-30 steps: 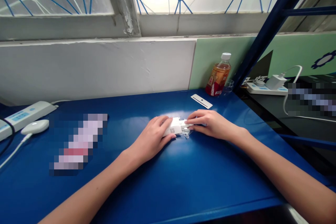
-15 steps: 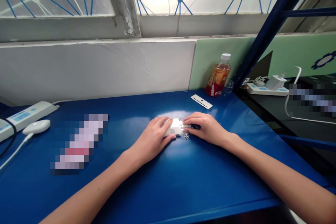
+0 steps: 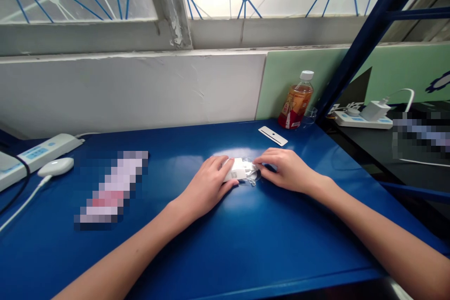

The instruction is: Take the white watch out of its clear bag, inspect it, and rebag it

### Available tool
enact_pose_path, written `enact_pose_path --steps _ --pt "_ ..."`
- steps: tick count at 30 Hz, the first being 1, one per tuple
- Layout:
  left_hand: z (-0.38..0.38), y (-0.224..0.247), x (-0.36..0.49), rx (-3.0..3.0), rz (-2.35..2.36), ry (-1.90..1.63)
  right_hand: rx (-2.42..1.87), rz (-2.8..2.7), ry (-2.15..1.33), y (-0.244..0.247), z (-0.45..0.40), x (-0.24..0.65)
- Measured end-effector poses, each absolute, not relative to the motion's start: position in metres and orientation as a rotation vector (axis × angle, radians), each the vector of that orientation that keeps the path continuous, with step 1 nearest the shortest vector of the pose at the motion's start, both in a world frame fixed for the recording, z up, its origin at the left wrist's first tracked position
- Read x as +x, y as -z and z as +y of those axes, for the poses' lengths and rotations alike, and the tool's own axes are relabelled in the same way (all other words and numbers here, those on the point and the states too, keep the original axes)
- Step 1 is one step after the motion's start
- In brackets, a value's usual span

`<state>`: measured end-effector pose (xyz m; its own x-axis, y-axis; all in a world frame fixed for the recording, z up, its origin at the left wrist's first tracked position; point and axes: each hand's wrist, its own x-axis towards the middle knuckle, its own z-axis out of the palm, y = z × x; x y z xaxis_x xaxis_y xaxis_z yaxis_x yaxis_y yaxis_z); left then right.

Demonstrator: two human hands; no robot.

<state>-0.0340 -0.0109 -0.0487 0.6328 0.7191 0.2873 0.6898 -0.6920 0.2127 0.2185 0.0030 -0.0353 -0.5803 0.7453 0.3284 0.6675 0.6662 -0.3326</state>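
White packet sits in my left hand, clamped between thumb and fingers; my right hand is at its clear plastic, pinched or not I can't tell. I'd brace left firmly, keeping right fingertips light.

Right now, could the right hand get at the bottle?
Probably yes: the bottle stands beyond the right hand, and I see only the flat white card near the way, too low to block it.

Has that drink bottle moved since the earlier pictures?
No. The bottle stands in the same spot before the green wall panel; only the camera's view has shifted slightly.
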Motion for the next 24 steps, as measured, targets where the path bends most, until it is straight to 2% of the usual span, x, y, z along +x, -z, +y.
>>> enact_pose_path --steps 7,16,24 --pt "-0.011 0.050 -0.035 2.744 1.191 -0.562 -1.202 -2.265 -0.523 0.032 -0.005 0.209" --pt "-0.011 0.049 -0.033 2.687 1.181 -0.581 -1.200 -1.802 -1.216 0.038 -0.008 0.198" --pt "-0.011 0.051 -0.033 2.751 1.231 -0.475 -1.108 -1.692 -1.391 0.042 -0.003 0.197"
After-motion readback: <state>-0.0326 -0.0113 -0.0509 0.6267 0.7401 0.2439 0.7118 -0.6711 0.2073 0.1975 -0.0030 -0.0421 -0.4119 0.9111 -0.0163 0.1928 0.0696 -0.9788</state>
